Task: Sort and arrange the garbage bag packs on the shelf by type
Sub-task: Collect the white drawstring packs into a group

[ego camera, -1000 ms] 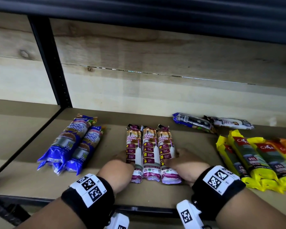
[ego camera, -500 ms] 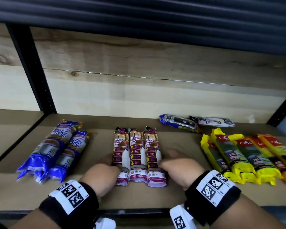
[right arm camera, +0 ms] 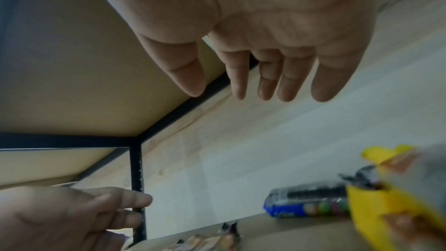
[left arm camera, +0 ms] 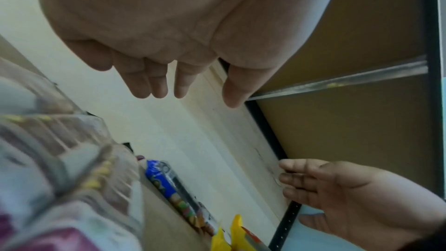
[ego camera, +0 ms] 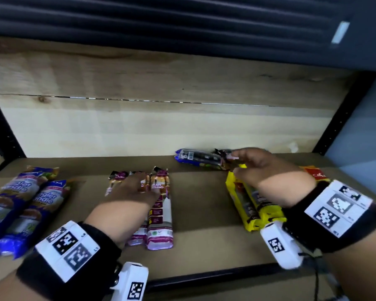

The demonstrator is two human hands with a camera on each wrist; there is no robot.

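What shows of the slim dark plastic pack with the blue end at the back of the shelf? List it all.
The slim dark plastic pack with the blue end looks like glossy film, with a white barcode patch near its blue left end and coloured dots along its side. It lies flat on the brown shelf board, lengthwise along the pale wooden back wall. The open right hand hides its right end; contact is unclear.

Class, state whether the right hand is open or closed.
Open: the right hand shows straight, spread fingers holding nothing, above the yellow packs.
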